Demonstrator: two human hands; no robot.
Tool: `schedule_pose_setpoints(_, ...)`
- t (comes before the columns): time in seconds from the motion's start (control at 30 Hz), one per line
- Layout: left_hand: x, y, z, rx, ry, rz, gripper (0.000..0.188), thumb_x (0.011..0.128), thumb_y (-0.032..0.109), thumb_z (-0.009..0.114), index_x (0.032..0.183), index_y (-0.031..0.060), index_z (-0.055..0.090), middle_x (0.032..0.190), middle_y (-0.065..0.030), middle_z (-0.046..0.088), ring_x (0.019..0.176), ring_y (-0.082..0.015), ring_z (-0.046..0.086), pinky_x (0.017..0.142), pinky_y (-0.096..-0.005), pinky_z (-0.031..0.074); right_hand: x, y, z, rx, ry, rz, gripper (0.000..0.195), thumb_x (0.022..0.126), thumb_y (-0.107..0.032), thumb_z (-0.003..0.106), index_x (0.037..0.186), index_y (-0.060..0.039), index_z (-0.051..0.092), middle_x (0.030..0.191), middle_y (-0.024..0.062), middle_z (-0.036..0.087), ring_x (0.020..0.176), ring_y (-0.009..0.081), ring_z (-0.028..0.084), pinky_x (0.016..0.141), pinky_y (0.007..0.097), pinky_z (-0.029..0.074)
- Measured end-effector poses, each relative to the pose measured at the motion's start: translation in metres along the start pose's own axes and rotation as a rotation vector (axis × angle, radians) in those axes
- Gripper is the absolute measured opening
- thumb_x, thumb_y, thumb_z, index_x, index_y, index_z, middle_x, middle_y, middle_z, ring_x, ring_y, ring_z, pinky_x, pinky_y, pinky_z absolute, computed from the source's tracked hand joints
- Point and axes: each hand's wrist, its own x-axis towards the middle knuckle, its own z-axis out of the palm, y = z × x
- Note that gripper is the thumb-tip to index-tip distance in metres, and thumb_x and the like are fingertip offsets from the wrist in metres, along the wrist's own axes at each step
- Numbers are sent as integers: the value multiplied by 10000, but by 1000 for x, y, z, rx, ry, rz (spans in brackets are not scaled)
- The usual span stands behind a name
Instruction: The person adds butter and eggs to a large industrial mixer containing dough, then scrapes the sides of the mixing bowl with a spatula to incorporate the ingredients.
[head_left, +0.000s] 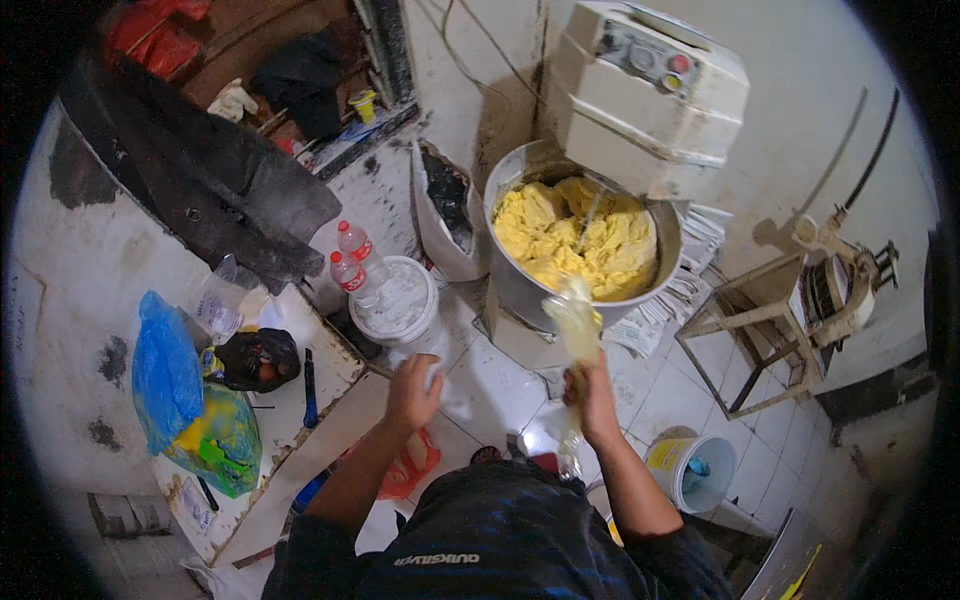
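My right hand (592, 397) is closed around a crumpled clear plastic bag (576, 322) with some pale yellow stuff on it; its top reaches up to the near rim of the metal mixer bowl. Yellow dough (585, 232) fills much of that bowl (510, 274), under the head of a dough mixer (645, 105). My left hand (415, 394) is empty, its fingers apart, just in front of a white lidded bucket (405, 307). Two clear plastic bottles (352, 274) with red caps stand on the lid.
A worn table (341, 375) at the left bears a blue plastic bag (165, 367), a black bag (266, 360) and a box cutter (310, 390). At the right are a metal-framed machine (795, 322) and an open bucket (694, 472). An open sack (450, 217) stands beside the bowl.
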Motion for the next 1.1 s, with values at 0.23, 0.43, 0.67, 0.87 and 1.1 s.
schedule_pose_setpoints(0.23, 27, -97, -20, 413, 50, -91, 239, 825, 153, 589, 1019, 21, 544, 1003, -188, 566, 1035, -391, 496, 878, -475, 410, 176, -7, 145, -35, -257, -140, 178, 973, -190, 442, 1100, -70, 479, 815, 37, 580, 723, 125, 522, 644, 277, 444)
schedule_pose_setpoints(0.43, 59, -163, -22, 605, -71, -254, 303, 830, 189, 553, 1071, 6, 573, 1152, -223, 522, 1166, -411, 430, 969, -504, 383, 362, -7, 224, -227, -146, -133, 180, 958, -169, 500, 1083, -49, 548, 832, 44, 627, 720, 122, 558, 654, 281, 448)
schedule_pose_setpoints(0.67, 73, -190, -16, 487, -11, -357, 285, 769, 276, 634, 858, 7, 608, 987, -204, 592, 976, -422, 548, 895, -522, 417, 534, 62, 267, -1267, 139, -224, 774, 807, -67, 597, 1473, -133, 206, 1156, 242, 537, 1042, 406, 540, 890, 446, 448)
schedule_pose_setpoints(0.87, 94, -216, -3, 479, -213, -517, 306, 751, 328, 662, 822, 32, 622, 861, -163, 613, 940, -399, 569, 883, -528, 418, 628, 149, 250, -1218, 131, 202, 433, 917, -243, 457, 1347, -225, 408, 1327, 231, 429, 1181, 423, 476, 924, 441, 457)
schedule_pose_setpoints(1.1, 145, -228, -3, 505, -288, -573, 307, 751, 326, 662, 851, 38, 628, 872, -158, 616, 949, -391, 565, 887, -521, 414, 718, 272, 205, -1617, -149, 36, 427, 917, -264, 444, 1298, -74, 472, 1358, 220, 418, 1137, 373, 525, 977, 446, 428)
